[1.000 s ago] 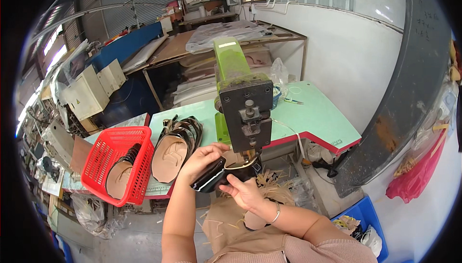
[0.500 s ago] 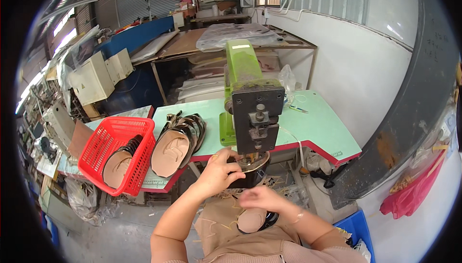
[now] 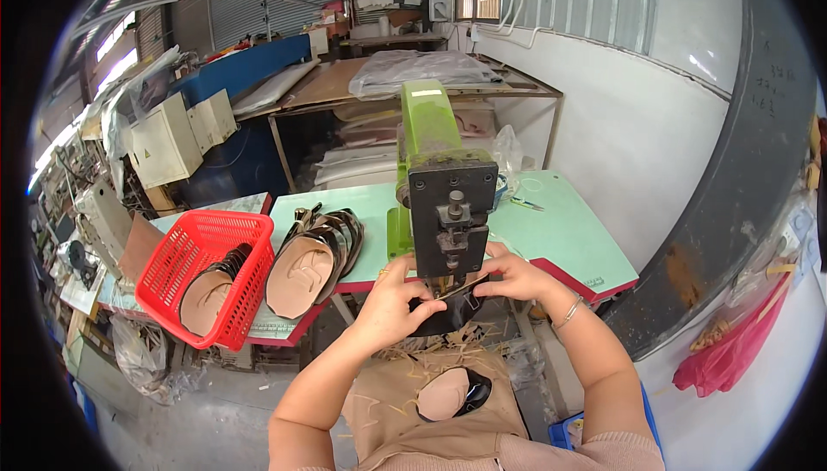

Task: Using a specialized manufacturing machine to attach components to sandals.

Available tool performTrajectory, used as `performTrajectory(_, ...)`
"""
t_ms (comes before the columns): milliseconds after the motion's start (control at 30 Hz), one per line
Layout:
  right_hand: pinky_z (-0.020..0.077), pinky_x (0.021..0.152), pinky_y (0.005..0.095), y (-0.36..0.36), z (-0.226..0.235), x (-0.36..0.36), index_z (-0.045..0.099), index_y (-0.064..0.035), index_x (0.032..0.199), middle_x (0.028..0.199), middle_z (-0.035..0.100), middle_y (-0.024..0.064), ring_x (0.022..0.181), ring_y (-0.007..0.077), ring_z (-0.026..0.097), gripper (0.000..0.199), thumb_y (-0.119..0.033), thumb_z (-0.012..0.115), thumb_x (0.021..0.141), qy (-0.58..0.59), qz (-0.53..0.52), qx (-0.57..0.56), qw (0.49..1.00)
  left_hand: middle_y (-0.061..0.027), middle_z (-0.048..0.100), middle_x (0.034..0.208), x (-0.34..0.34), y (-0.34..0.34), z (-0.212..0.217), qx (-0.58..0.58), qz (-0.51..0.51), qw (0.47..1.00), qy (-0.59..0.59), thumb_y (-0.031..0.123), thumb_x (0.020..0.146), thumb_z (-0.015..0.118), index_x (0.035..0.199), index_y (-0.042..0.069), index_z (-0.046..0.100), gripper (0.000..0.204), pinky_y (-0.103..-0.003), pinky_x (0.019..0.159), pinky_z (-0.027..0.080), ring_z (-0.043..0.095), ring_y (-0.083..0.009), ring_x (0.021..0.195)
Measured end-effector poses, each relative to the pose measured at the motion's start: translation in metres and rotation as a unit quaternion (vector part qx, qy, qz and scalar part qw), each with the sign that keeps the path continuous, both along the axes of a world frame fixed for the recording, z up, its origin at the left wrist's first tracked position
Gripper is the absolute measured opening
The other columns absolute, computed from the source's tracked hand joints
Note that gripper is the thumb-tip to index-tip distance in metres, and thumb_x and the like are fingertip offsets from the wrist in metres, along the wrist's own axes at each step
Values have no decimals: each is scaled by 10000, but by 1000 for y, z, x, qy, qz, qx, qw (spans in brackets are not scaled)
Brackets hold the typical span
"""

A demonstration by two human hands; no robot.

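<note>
Two sides of the black piece [image 3: 441,321] are pinched in our fingers [image 3: 424,309] under the green machine [image 3: 429,122], left hand [image 3: 392,305] facing right hand [image 3: 521,280]; a beige-and-black piece [image 3: 444,394] rests on our lap [image 3: 379,398].

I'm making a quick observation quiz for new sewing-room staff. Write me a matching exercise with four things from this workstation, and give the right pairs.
Things
1. Basket
2. Machine arm
3. Right hand
4. Black piece

Places, colours or states
A. Green, reaching above the pale green tabletop
B. Low under the machine's dark front plate, at the fingers of the left hand
C. Red, left of the stacked beige-and-black pieces
D. Wears a bangle at its wrist

Right pairs: 1-C; 2-A; 3-D; 4-B
</note>
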State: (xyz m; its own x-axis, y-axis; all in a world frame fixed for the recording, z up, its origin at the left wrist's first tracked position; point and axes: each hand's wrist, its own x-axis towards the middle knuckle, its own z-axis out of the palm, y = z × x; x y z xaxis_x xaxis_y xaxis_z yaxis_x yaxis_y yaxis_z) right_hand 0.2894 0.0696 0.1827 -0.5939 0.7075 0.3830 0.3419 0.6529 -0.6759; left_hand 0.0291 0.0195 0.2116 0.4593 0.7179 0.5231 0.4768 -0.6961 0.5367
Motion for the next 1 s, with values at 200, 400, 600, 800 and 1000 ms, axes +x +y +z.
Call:
performTrajectory(200, 273, 1007, 410, -3, 0, -7, 675, -91, 864, 1266, 448, 126, 1194, 320, 347, 223, -267, 726, 737, -14, -4, 1, 1000, -109, 515, 1128, -10, 8, -1, -12, -40, 999, -17, 207, 704, 746, 729, 42, 662, 187, -396, 938, 354, 454, -306, 1109)
performTrajectory(400, 258, 1034, 396, -21, 15, -27, 689, -62, 913, 1275, 477, 124, 1238, 296, 360, 242, -235, 721, 747, -13, 2, 1, 1000, -90, 517, 1112, -35, 21, -10, -35, -70, 997, -19, 181, 699, 750, 731, 60, 658, 155, -373, 914, 371, 457, -278, 1099)
performTrajectory(600, 353, 971, 368, -29, 17, -44, 678, -19, 898, 1143, 579, 132, 1094, 281, 510, 314, -281, 734, 735, 49, -10, -25, 998, -81, 517, 1100, -49, 22, -12, -36, -70, 997, -28, 150, 702, 746, 750, 66, 666, 126, -350, 857, 411, 493, -255, 1044)
performTrajectory(800, 458, 783, 338, -43, 7, -55, 656, -16, 807, 927, 631, 122, 882, 237, 591, 343, -284, 799, 647, 32, -103, 49, 993, -92, 520, 1096, -57, 16, -22, -47, -47, 997, -43, 133, 702, 733, 771, 63, 670, 116, -325, 835, 417, 517, -244, 1005)
performTrajectory(1000, 447, 811, 397, -76, -42, -65, 506, -25, 604, 1073, 516, 181, 947, 326, 539, 379, -220, 831, 583, 78, -105, 210, 969, -90, 524, 1116, -45, -14, -72, -10, -60, 997, -35, 184, 605, 802, 714, 66, 636, 232, -454, 964, 344, 398, -351, 1208)
